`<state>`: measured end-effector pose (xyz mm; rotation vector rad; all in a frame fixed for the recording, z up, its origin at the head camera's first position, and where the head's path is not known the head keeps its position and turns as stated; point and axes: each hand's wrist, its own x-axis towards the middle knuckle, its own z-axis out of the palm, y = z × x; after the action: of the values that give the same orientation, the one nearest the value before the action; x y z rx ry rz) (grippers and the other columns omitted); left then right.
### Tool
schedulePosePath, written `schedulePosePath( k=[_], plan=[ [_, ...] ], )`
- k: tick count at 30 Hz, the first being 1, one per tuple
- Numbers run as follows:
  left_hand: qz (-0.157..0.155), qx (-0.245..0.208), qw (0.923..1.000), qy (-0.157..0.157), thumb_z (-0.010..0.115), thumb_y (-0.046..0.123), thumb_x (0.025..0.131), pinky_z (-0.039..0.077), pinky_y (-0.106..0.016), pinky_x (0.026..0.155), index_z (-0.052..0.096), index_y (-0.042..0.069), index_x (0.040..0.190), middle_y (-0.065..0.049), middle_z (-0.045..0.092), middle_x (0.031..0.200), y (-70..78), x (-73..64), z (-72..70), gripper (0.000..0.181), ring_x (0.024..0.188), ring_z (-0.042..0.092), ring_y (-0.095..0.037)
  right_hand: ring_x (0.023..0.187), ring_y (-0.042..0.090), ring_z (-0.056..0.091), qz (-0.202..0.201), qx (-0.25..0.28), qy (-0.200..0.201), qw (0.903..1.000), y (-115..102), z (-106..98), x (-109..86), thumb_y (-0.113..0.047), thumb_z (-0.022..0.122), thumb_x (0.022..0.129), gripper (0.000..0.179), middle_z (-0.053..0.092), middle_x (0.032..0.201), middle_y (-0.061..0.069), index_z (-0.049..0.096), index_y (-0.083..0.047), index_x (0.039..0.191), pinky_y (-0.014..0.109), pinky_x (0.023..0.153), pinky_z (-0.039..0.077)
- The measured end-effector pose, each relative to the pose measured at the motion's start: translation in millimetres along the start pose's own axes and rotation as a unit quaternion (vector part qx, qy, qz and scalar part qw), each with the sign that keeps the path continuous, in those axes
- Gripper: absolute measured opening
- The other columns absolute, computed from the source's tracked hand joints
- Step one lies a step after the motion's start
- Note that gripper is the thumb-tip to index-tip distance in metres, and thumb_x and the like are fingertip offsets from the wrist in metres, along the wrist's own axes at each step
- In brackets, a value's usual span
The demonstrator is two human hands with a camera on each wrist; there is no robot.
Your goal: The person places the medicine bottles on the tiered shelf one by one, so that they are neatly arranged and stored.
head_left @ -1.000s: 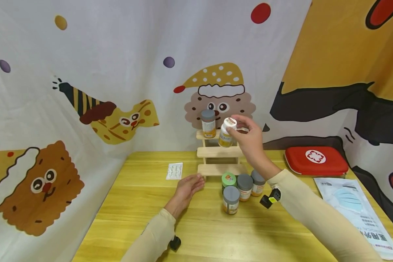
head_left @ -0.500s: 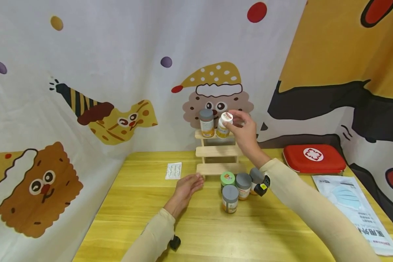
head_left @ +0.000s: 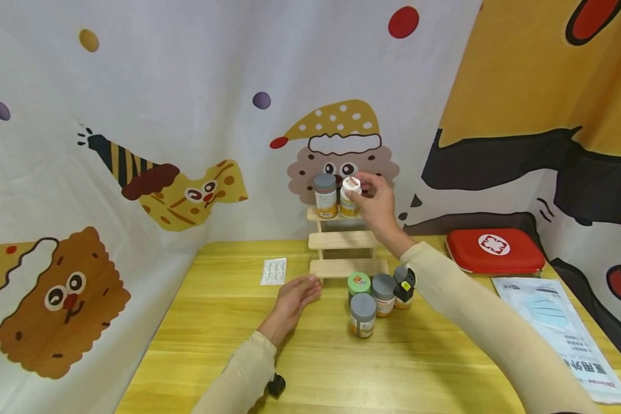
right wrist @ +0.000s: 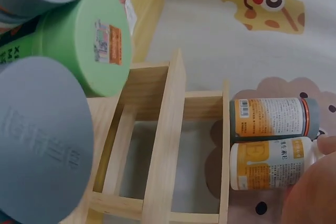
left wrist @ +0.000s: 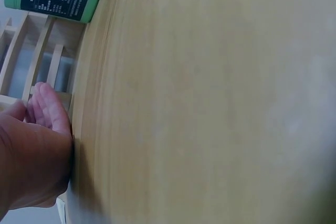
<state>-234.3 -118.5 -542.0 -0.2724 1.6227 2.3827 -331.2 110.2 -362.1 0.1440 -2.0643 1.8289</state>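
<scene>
My right hand [head_left: 380,207] pinches a white pill bottle [head_left: 349,204] near its cap, with thumb and fingers at its right side. The bottle stands upright on the top step of a three-step wooden rack [head_left: 341,240]. Right beside it is a grey-capped bottle [head_left: 326,201]; in the right wrist view the white bottle [right wrist: 270,165] and the grey-capped one lie close together, bases at the step. My left hand [head_left: 290,302] is at the lower left end of the rack, its fingers extended at the bottom step; contact is hard to tell.
In front of the rack stand a green-capped bottle [head_left: 359,280] and several grey-capped bottles [head_left: 363,316]. A small printed card [head_left: 273,271] lies to the left. On the right are a red first-aid case [head_left: 468,256] and a mask packet [head_left: 569,345]. A printed curtain [head_left: 227,115] hangs behind.
My right hand has moved left and back with the white bottle, from in front of the top step to on it beside the grey-capped bottle. The left hand has stayed put.
</scene>
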Motion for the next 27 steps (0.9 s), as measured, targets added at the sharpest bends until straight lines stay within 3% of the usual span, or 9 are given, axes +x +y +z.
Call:
schedulePosePath(
  k=[7,12,27],
  plan=[
    [0.001,0.002,1.0,-0.001,0.068,0.017,0.105,0.064,-0.034,0.103,0.067,-0.006,0.126,-0.012,0.078,0.114,0.6,-0.9,-0.2,0.03,0.105,0.077,-0.019,0.107,0.019,0.06,-0.019,-0.034,-0.008,0.9992,3,5,6.6,-0.005,0.081,0.092,0.036,0.057,0.123,0.011,0.071,-0.005,0.126,0.015,0.086,0.054],
    [0.001,0.005,1.0,-0.001,0.067,0.016,0.105,0.064,-0.034,0.104,0.065,-0.006,0.128,-0.01,0.078,0.112,0.7,-0.5,0.4,0.032,0.106,0.077,-0.02,0.107,0.02,0.059,-0.037,-0.054,-0.002,0.9979,5,7,9.4,-0.008,0.082,0.092,0.031,0.058,0.121,0.013,0.073,-0.007,0.122,0.02,0.089,0.054],
    [0.008,0.008,0.9999,-0.008,0.066,0.016,0.106,0.066,-0.032,0.1,0.065,-0.008,0.129,-0.008,0.079,0.109,-0.3,-0.4,-0.6,0.034,0.102,0.077,-0.017,0.104,0.02,0.06,-0.049,-0.053,-0.007,0.9974,12,6,13.8,-0.009,0.081,0.094,0.029,0.058,0.119,0.014,0.073,-0.008,0.122,0.023,0.089,0.056]
  ],
)
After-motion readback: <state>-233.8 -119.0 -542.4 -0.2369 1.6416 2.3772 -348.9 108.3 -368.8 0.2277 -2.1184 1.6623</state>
